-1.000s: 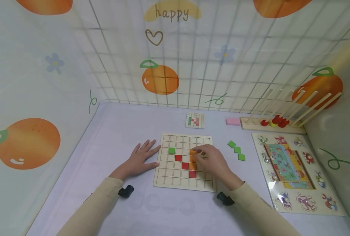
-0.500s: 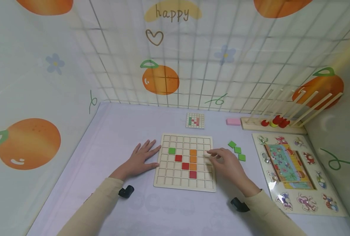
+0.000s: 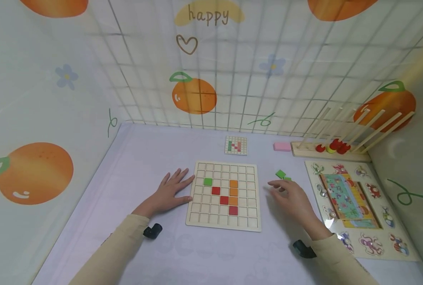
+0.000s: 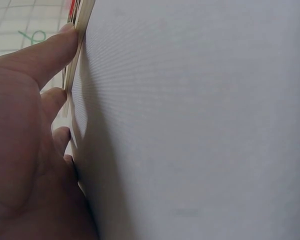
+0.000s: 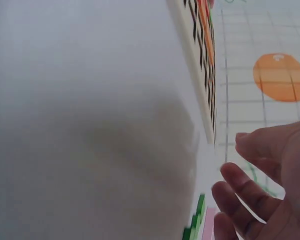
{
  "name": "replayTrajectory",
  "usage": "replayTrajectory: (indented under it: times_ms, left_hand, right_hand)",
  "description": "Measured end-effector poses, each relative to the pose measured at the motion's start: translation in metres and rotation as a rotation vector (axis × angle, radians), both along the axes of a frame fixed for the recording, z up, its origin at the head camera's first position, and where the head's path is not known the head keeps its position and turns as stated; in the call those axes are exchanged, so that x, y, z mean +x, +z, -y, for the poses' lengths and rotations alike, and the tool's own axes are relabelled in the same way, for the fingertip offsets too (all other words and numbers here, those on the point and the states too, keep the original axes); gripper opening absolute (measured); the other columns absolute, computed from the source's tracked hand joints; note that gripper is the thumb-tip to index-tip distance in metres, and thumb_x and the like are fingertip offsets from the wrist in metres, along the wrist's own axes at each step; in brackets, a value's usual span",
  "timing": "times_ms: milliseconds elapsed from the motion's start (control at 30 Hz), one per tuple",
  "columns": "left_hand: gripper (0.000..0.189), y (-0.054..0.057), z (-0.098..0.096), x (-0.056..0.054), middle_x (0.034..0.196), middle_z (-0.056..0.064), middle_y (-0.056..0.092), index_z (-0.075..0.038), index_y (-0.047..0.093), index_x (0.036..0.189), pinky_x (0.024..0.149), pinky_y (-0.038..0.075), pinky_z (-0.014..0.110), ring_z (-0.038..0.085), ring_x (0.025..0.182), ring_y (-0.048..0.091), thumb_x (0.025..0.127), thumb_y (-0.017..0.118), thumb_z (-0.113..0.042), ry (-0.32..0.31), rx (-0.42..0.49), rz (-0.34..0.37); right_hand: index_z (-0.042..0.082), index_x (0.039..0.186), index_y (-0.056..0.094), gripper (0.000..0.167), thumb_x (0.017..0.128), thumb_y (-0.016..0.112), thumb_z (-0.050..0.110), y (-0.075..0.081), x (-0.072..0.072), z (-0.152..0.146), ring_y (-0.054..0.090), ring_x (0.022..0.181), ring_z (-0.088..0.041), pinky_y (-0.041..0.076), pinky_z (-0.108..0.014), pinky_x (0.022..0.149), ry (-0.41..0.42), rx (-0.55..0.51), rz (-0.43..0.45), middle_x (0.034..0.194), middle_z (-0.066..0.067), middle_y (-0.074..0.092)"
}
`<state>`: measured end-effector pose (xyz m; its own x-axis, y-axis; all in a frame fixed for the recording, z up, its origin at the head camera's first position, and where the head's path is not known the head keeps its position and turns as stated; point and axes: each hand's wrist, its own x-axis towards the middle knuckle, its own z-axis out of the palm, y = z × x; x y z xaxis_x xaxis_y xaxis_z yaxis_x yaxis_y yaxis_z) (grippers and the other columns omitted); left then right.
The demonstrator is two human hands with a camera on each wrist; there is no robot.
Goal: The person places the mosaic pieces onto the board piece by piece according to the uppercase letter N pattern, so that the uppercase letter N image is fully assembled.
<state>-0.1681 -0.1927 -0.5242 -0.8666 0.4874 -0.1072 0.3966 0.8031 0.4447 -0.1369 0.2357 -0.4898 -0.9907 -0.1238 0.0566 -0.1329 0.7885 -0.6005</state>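
A square wooden grid board [image 3: 211, 220] lies in the middle of the table. Set in its cells are a green tile [image 3: 207, 181], three red tiles [image 3: 224, 200] running diagonally and three orange tiles [image 3: 233, 192] in a column. My left hand [image 3: 168, 194] lies spread on the table, thumb and fingertips touching the board's left edge. Right of the board, my right hand [image 3: 291, 200] hovers above the table with loosely bent fingers and nothing between them. Just beyond it lie loose green tiles [image 3: 281, 173], partly hidden by the hand; the right wrist view shows their edges [image 5: 196, 220].
Behind the board lies a small pattern card [image 3: 235, 145]. A pink block [image 3: 281, 147] sits beside a wooden peg rack [image 3: 330, 152] with red and yellow beads. At the right is a sea-animal puzzle board [image 3: 372, 249]. Printed cloth walls close off the back and sides.
My right hand has lifted away from the orange tiles and moved right, off the board, toward the loose green tiles. The left hand and the tiles on the board have stayed put.
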Motion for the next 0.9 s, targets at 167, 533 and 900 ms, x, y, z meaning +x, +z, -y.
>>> replayTrajectory:
  times_ms: [167,533,900]
  left_hand:
    - [0.08,-0.001,0.0,0.0,0.171,0.005,0.012,-0.026,0.03,0.162,0.124,-0.002,0.057,0.031,0.157,0.003,0.096,0.062,-0.058,0.0,-0.014,-0.002]
    - [0.08,-0.002,0.001,0.0,0.171,0.005,0.013,-0.026,0.031,0.161,0.124,-0.002,0.057,0.031,0.157,0.003,0.096,0.061,-0.058,0.006,-0.007,-0.011]
    - [0.08,-0.001,0.001,0.0,0.171,0.004,0.011,-0.027,0.029,0.162,0.125,-0.003,0.056,0.03,0.157,0.001,0.096,0.06,-0.06,0.006,-0.021,0.002]
  right_hand:
    - [0.008,0.121,0.073,0.025,0.096,0.07,0.012,-0.003,0.002,-0.016,0.064,0.101,-0.033,0.054,-0.05,0.082,-0.036,0.012,-0.021,0.115,-0.016,0.068]
    - [0.008,0.123,0.073,0.028,0.096,0.071,0.011,-0.009,0.001,-0.038,0.061,0.099,-0.031,0.053,-0.042,0.077,-0.102,0.028,0.021,0.119,-0.018,0.062]
    - [0.007,0.124,0.072,0.031,0.094,0.073,0.013,-0.014,-0.001,-0.05,0.054,0.102,-0.036,0.048,-0.047,0.078,-0.135,0.063,0.076,0.125,-0.023,0.056]
